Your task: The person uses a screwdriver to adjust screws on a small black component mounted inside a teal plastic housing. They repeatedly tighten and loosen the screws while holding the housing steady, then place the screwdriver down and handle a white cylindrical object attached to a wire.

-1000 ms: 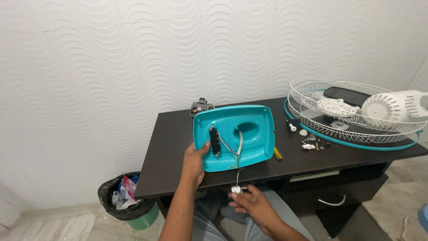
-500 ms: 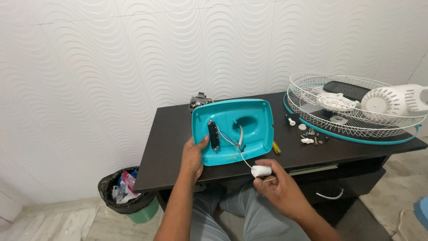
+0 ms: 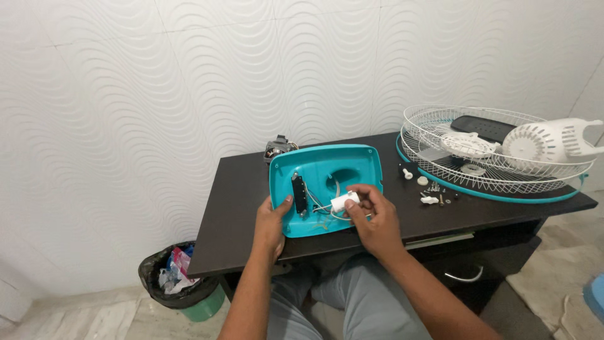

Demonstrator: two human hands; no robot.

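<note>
Since half a second earlier, the right hand had risen from below the bench edge and carried the small white cylindrical part up over the turquoise base shell; the left hand had kept its place on the shell's near-left rim. The right grip was closed on the cylinder, thumb and fingertips pinching its right end; the left grip was clamped on the rim, thumb inside the shell beside the black switch block, fingers hidden beneath. From the right grip the cylinder projected to the left and slightly upward, its long axis lying nearly level across the shell; its white wires trailed from its left end down towards the shell floor, just right of the switch block. The shell's round recess lay just above the grip, farther from the person. The right hand was plainly the nearer to the cylinder; the left stood apart from it, beyond the switch block. Well away to the right of both grips, on the dark bench, lay loose screws, a wire fan guard and a white motor cover.
</note>
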